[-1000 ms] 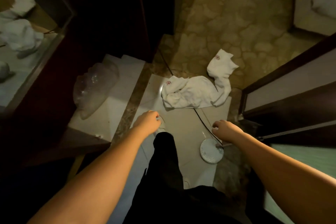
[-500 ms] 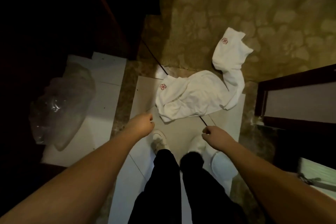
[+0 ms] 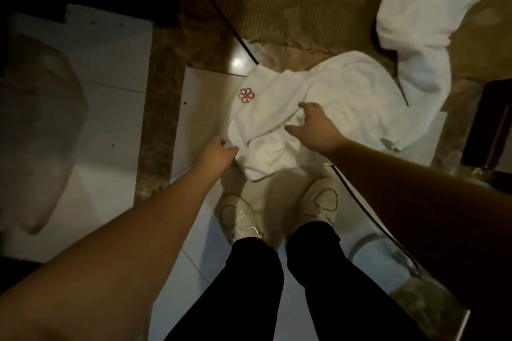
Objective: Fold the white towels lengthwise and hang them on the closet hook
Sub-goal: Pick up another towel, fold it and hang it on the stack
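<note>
Head view looks down: both arms reach to the floor, left hand [image 3: 219, 151] pinching the crumpled white towel's [image 3: 313, 108] near edge, right hand [image 3: 315, 126] gripping a fold atop it.

Both our arms reach forward and down, bare to past the elbow, forearms converging toward the middle. Our left hand [image 3: 219, 151] is low and near, back of the hand up, fingers curled inward with the tips pinched at the edge of the white towel [image 3: 313, 108]. Our right hand [image 3: 314, 126] sits farther forward, wrist slightly bent, thumb spread to the side, fingers curled down into the cloth and gripping a fold. The two hands are near each other, not touching. Below them, our legs in black trousers, feet side by side.
</note>
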The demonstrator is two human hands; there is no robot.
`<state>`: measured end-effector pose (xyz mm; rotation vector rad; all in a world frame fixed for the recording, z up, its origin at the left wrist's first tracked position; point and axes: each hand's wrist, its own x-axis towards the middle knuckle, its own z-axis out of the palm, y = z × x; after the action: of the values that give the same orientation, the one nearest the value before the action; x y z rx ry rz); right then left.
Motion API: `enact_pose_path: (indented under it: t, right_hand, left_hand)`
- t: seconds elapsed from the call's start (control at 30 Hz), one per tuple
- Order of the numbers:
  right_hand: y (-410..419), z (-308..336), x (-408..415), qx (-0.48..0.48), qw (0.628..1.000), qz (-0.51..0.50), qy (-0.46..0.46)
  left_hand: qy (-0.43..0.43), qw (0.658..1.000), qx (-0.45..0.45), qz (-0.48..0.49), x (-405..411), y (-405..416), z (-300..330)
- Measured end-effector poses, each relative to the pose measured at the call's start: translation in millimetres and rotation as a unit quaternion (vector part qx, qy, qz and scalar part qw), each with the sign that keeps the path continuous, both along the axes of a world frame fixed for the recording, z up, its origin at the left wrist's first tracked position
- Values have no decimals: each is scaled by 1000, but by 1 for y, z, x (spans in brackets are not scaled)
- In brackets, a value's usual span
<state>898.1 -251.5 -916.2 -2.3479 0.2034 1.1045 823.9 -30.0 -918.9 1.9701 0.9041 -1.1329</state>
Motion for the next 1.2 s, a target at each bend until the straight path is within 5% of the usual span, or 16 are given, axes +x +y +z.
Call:
enact_pose_path:
  t: [0.27,0.53,0.87,1.03,1.2]
  right_hand:
    - [6,-77,66,-21,999,-25,-32]
    - [-7,-73,44,-44,996,60,44]
    - [-1,103,-14,118,976,179,46]
    - [8,211,-4,146,966,211,25]
    - [12,318,15,153,972,177,-21]
  left_hand:
    - [-61,973,-71,212,45,-14,-80]
    - [-5,981,-78,180,25,-12,-60]
    - [-150,980,-115,-66,20,-21,93]
    - [-111,946,-156,-262,31,-14,195]
    - [-119,942,-216,-229,39,-10,309]
